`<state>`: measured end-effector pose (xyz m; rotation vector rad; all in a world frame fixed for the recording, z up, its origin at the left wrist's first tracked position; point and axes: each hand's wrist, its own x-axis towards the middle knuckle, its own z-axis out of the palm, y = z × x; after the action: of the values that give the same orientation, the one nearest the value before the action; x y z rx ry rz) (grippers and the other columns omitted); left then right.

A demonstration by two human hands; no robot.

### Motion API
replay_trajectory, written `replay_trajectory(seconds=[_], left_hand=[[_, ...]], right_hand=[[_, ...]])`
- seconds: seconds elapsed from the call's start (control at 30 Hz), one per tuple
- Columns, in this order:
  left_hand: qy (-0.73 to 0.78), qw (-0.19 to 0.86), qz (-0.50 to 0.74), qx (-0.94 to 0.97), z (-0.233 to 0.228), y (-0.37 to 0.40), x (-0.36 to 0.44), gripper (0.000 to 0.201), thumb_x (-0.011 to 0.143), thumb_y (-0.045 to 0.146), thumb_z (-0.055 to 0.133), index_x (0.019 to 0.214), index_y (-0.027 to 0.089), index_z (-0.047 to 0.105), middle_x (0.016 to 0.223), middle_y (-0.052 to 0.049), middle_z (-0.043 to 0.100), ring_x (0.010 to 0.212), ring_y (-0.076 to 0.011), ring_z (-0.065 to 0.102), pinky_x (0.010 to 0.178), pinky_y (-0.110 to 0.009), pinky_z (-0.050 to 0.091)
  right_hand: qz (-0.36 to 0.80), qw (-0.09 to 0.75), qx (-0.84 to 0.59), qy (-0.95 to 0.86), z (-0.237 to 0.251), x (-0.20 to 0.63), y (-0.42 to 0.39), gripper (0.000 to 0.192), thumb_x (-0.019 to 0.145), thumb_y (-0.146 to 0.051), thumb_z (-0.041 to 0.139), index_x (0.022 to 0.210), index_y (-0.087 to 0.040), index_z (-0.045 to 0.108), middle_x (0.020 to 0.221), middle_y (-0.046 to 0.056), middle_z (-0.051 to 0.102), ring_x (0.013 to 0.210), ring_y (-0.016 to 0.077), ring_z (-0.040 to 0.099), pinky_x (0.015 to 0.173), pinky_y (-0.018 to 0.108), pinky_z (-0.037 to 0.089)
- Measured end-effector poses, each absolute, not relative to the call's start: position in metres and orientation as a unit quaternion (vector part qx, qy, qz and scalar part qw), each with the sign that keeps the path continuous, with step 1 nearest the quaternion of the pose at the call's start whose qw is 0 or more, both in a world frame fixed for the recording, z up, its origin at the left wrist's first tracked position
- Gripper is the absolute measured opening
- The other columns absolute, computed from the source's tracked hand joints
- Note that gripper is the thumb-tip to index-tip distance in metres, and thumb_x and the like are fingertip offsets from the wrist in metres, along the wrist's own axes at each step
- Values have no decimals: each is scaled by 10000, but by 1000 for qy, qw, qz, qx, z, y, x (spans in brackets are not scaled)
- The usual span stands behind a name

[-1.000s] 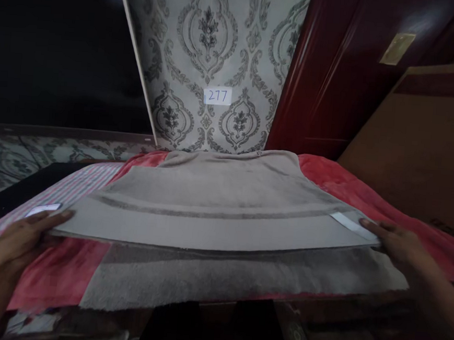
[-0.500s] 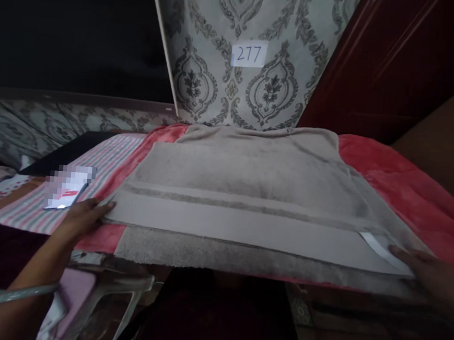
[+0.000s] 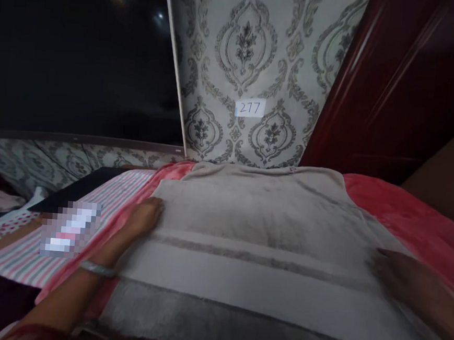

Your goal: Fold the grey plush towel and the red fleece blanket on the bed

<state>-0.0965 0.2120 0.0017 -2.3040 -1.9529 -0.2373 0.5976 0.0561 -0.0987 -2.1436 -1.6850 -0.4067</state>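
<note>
While the left hand lies flat at the grey towel's left edge, the right hand rests open-palmed on its right side, gripping nothing.

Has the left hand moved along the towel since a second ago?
Yes. The left hand has slid from the gray towel's near corner up its left edge, toward the patterned wall, and now lies flat there.
</note>
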Motion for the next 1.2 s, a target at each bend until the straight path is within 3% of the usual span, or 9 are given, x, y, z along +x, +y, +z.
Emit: replay_trajectory(seconds=[0.2, 0.33, 0.47, 0.6, 0.77, 0.97, 1.07, 1.2], left_hand=[[-565, 42, -112, -817, 1, 299, -34, 430, 927, 226, 401, 1305, 144, 591, 1413, -141, 578, 1312, -236, 532, 1109, -356, 398], [-532, 35, -118, -838, -2, 340, -8, 424, 934, 281, 397, 1264, 143, 624, 1354, -141, 621, 1278, -257, 554, 1091, -384, 415], [-511, 26, -114, -852, -9, 363, 5, 369, 937, 325, 392, 1053, 168, 705, 1091, -127, 724, 1082, -263, 649, 995, -392, 474], [-514, 31, -119, -849, -14, 374, 7, 326, 937, 347, 410, 875, 174, 679, 961, -133, 714, 979, -269, 651, 923, -388, 487], [-532, 39, -128, -836, -15, 386, 7, 294, 953, 339, 414, 887, 179, 652, 950, -136, 705, 968, -277, 652, 896, -382, 476], [-522, 28, -85, -848, -21, 394, 13, 267, 929, 313, 463, 796, 193, 661, 890, -108, 710, 897, -258, 667, 835, -353, 497], [-529, 44, -84, -843, -16, 383, 19, 287, 932, 330, 455, 944, 160, 687, 1015, -153, 698, 1012, -296, 642, 915, -412, 481], [-425, 66, -102, -897, -16, 351, 30, 498, 950, 486, 447, 1347, 210, 567, 1443, -131, 527, 1354, -312, 442, 1128, -489, 323]], right_hand=[[-106, 175, -725, -658, -66, 545, 148, 515, 880, -360, 382, 1245, -111, 646, 1345, 201, 612, 1251, 334, 570, 1086, 492, 430], [-91, 177, -699, -687, -57, 526, 200, 482, 900, -317, 410, 1289, -140, 635, 1364, 152, 612, 1277, 302, 552, 1101, 468, 414], [-55, 188, -668, -718, -55, 511, 240, 413, 923, -297, 436, 1249, -195, 668, 1282, 110, 673, 1232, 280, 582, 1062, 433, 442], [-13, 178, -676, -714, -57, 503, 262, 346, 926, -282, 463, 1155, -199, 708, 1181, 104, 713, 1130, 270, 627, 981, 392, 467], [-40, 204, -706, -676, -63, 505, 272, 256, 916, -257, 476, 958, -192, 720, 986, 106, 721, 955, 256, 641, 839, 351, 470], [-38, 176, -734, -655, -66, 497, 271, 302, 917, -186, 438, 1027, -184, 719, 1071, 122, 708, 1031, 253, 630, 893, 359, 464], [-70, 151, -737, -655, -57, 479, 261, 349, 931, -222, 445, 1179, -195, 691, 1233, 135, 673, 1166, 298, 584, 961, 434, 456], [-108, 150, -654, -734, -53, 437, 240, 528, 974, -454, 431, 1477, -298, 458, 1568, 84, 399, 1413, 347, 360, 1070, 568, 366]])
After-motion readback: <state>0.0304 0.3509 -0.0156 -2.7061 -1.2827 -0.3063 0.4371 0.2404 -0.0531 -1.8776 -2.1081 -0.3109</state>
